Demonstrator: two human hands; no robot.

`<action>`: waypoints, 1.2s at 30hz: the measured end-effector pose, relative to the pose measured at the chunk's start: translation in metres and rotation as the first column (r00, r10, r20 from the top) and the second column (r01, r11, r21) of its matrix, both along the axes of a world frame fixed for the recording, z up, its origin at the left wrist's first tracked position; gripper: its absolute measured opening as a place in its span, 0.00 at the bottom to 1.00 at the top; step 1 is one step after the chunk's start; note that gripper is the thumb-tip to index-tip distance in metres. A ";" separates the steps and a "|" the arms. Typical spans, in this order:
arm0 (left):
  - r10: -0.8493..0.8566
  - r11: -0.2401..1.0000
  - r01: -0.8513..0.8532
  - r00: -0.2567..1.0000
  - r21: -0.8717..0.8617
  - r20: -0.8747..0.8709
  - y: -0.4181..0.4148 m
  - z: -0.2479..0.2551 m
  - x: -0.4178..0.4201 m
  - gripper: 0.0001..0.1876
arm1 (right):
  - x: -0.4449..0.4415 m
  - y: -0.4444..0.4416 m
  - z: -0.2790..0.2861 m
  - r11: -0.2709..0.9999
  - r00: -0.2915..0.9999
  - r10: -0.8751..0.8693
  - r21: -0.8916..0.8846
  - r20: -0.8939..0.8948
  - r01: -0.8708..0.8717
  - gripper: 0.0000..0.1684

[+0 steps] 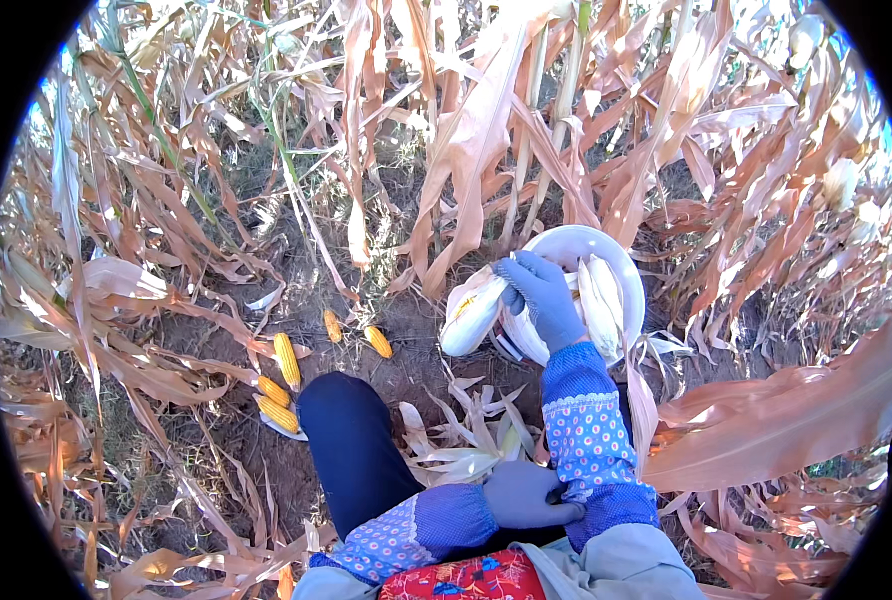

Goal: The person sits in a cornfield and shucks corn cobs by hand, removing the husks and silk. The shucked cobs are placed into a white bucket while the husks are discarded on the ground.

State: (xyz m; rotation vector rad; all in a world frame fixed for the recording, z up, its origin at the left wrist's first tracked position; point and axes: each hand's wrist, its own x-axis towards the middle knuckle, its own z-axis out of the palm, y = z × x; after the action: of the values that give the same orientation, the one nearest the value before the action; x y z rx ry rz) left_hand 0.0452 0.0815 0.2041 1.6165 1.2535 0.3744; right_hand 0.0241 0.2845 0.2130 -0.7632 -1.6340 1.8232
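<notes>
My right hand (539, 296), in a grey knit glove, grips the end of a corn ear in pale husk (473, 313) at the left rim of a white bucket (629, 262). Some yellow kernels show through a gap in that husk. More husked-over ears (602, 307) lie in the bucket. My left hand (532, 495), gloved too, rests near my right forearm above my lap; its fingers are partly hidden and whether it holds anything is unclear. Bare yellow corn cobs (286, 361) lie on the ground by my left knee, with two small cobs (378, 342) farther forward.
Peeled husks (476, 446) lie between my legs. Dry corn stalks (558, 127) with hanging leaves stand in front of me and on both sides. A large dry leaf (791, 420) reaches in from the right, close to my right arm. Bare soil (408, 330) shows ahead of my left knee.
</notes>
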 end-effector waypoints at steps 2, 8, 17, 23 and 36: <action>0.077 0.997 -0.077 0.992 0.000 0.098 -0.008 -0.023 0.010 0.25 | -0.021 -0.007 -0.029 0.992 0.994 0.100 -0.075 0.046 -0.097 0.10; 0.434 0.843 -0.506 0.841 0.184 0.324 -0.016 -0.043 -0.007 0.13 | -0.026 -0.012 -0.064 0.969 0.983 0.172 -0.169 -0.070 -0.181 0.11; 0.749 0.612 -0.754 0.649 0.238 0.134 -0.004 -0.060 -0.146 0.51 | 0.008 -0.018 -0.032 0.930 0.947 0.284 0.285 -0.150 -0.234 0.10; 0.729 0.653 -0.720 0.513 -0.235 0.453 0.019 -0.084 -0.127 0.46 | 0.007 -0.019 -0.059 0.855 0.939 0.222 -0.411 -0.262 -0.316 0.13; 0.640 0.533 -0.564 -0.219 -0.631 0.736 0.020 -0.110 -0.126 0.29 | 0.026 -0.052 -0.064 0.883 0.777 0.469 -0.210 0.419 -0.419 0.35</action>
State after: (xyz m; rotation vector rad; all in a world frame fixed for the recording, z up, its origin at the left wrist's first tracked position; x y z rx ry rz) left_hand -0.0810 0.1018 0.0944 0.1324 0.7988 1.7208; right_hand 0.0496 0.2323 0.1488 -0.9755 -2.1891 2.1891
